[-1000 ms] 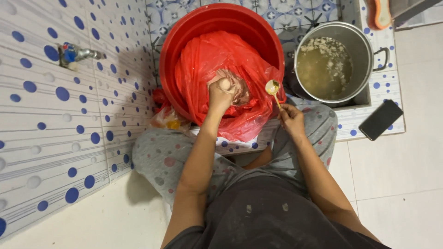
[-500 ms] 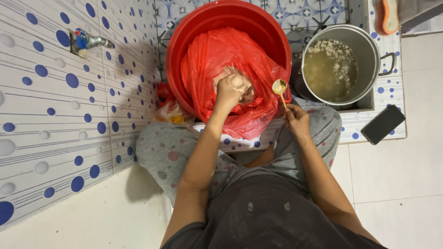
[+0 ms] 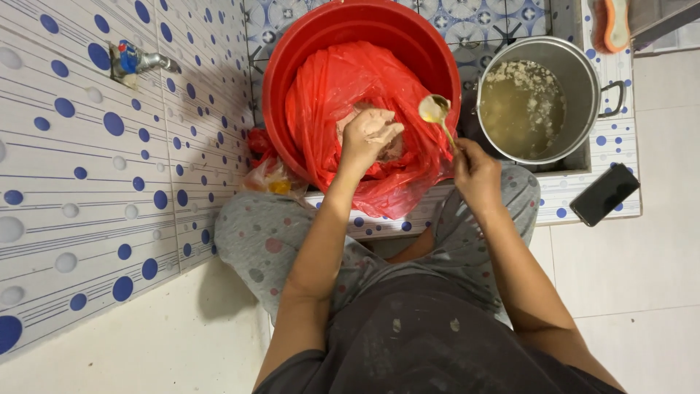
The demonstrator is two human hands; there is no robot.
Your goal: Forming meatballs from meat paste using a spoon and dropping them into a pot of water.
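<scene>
My left hand point(image 3: 367, 135) is closed around a lump of pinkish paste point(image 3: 379, 124), with the fingers curled and pressing it. The hand is over the red plastic bag point(image 3: 343, 80), which lines the big red basin point(image 3: 292, 66) at the far side of the scene. More of the same paste lies in the bag just under the hand.

My right hand point(image 3: 475, 174) pinches the thin handle of a metal spoon point(image 3: 435, 111). The fingers are pressed together on the handle, and the bowl of the spoon points far and a little left, above the right edge of the red bag. I cannot tell if something is in the spoon.

To the right of the basin stands a steel pot point(image 3: 583, 73) with cloudy yellowish broth point(image 3: 521, 109) and pale pieces floating on it. Near the pot, on the right, a black phone point(image 3: 604, 194) lies on the tiled ledge. On the left wall, with blue dots, there is a small tap point(image 3: 138, 62). A small clear bag point(image 3: 270, 179) lies near the basin on the left
</scene>
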